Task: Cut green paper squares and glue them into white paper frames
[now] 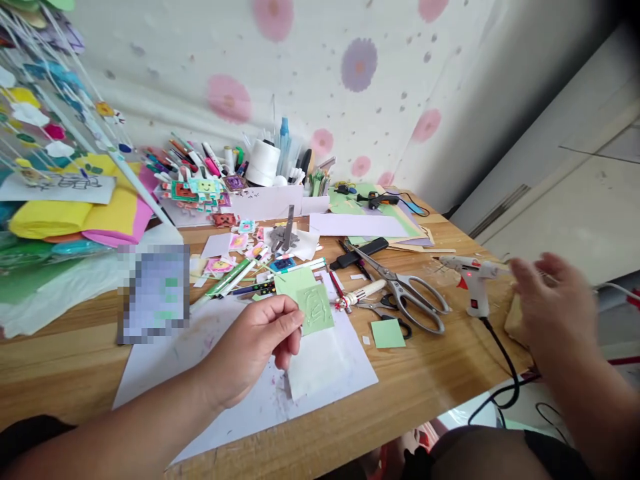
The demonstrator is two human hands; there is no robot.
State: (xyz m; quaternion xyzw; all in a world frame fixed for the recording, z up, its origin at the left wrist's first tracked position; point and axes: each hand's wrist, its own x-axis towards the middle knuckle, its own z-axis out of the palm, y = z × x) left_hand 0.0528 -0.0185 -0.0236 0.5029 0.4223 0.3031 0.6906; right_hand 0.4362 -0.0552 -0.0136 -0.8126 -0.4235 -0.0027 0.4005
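My left hand (265, 333) pinches the left edge of a green paper square (316, 310) between thumb and fingers. Raised clear lines, which look like glue, run across that square. Behind it shows another piece of green paper (290, 283). On the right, my right hand (555, 313) is smeared by motion, beside the rear end of a white hot glue gun (473, 283); whether they touch is unclear. The glue gun's red light is on and its nozzle points left. A smaller green square (389, 334) lies between the left hand and the gun.
Big scissors (405, 290) and a smaller black-handled pair (385, 307) lie mid-table. White paper (210, 407) is under my left hand. Markers (235, 277), paper cutouts (220, 265) and a blurred-out phone (155, 293) lie leftward. The gun's black cord (505, 360) hangs over the edge.
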